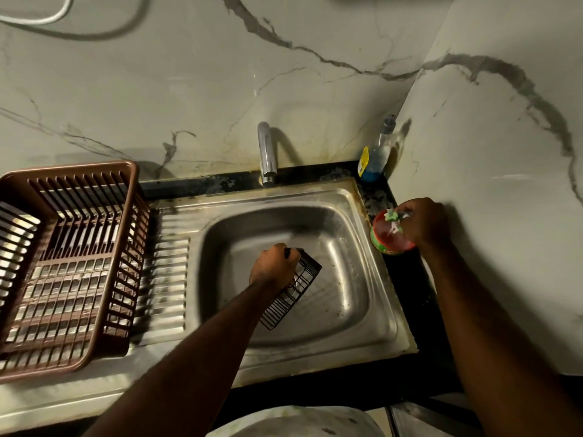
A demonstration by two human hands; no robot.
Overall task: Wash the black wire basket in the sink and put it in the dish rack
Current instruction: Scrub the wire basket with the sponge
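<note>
My left hand (273, 267) grips the top edge of the black wire basket (295, 293), which hangs tilted inside the steel sink (383, 298). My right hand (421, 223) pinches a green and white scrub pad (392, 216) over a round red soap tub (389, 238) on the black counter at the sink's right edge. The brown plastic dish rack (71, 257) stands on the drainboard to the left, with nothing in it. No water runs from the chrome tap (266, 152).
A clear bottle of blue liquid (375, 157) stands in the back right corner by the marble wall. The ribbed drainboard (164, 279) lies between rack and basin. A white cable (41, 18) hangs on the wall at top left.
</note>
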